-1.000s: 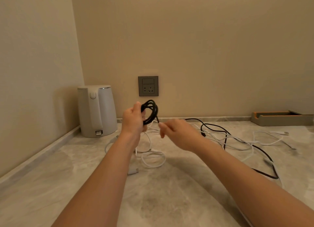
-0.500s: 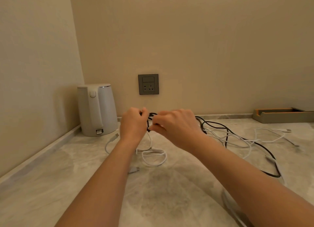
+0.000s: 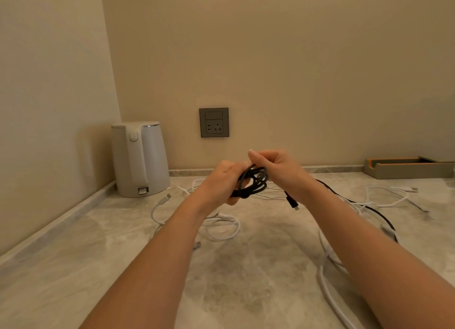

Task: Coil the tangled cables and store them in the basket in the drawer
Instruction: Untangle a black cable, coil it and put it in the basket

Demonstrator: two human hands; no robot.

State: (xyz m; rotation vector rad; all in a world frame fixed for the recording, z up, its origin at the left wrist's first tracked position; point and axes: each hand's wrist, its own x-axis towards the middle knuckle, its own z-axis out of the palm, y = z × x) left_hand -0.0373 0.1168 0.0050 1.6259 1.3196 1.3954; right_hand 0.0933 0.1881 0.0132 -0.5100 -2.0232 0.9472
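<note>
Right hand (image 3: 275,167) has lifted, fingers (image 3: 258,157) pinching black cable coil (image 3: 253,184); left hand (image 3: 221,181) grips it.

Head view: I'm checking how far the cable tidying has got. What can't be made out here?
In the head view:
- Black coil: how its loops cross; left hand and right hand cover them.
- White cable: end cut off by bottom edge.
- Tray: contents hidden by its own wall.
- Drawer, basket: outside the picture.

free: near counter (image 3: 258,267) | obstacles: white cables (image 3: 222,230) centre/right, kettle (image 3: 140,159) left
</note>
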